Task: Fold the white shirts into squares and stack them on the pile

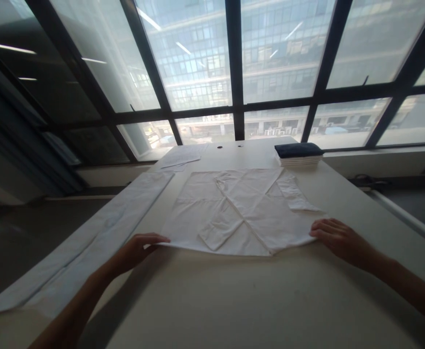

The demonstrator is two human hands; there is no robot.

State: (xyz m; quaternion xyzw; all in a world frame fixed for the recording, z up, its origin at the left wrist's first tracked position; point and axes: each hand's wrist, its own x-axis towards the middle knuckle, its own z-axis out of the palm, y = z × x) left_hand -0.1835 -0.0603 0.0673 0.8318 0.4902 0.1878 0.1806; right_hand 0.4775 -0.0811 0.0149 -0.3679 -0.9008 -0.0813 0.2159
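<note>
A white wrap-front garment (259, 208) lies spread on the white table (212, 295), its front panels crossing and one short sleeve folded over its middle. My left hand (145, 244) pinches the near left corner of its hem. At the near right corner, my right hand (331, 235) is closed on the same edge, fingers wrapped over the cloth. The near edge runs between both hands and sags slightly in the middle. Fingertips beneath the cloth are hidden.
A long strip of white fabric (99, 232) runs along the table's left side. Paper sheets (183, 156) lie at the back left. Toward the back right stands a stack of folded white cloth (300, 160) topped by a dark blue folded cloth (298, 149). Large windows (198, 53) rise behind.
</note>
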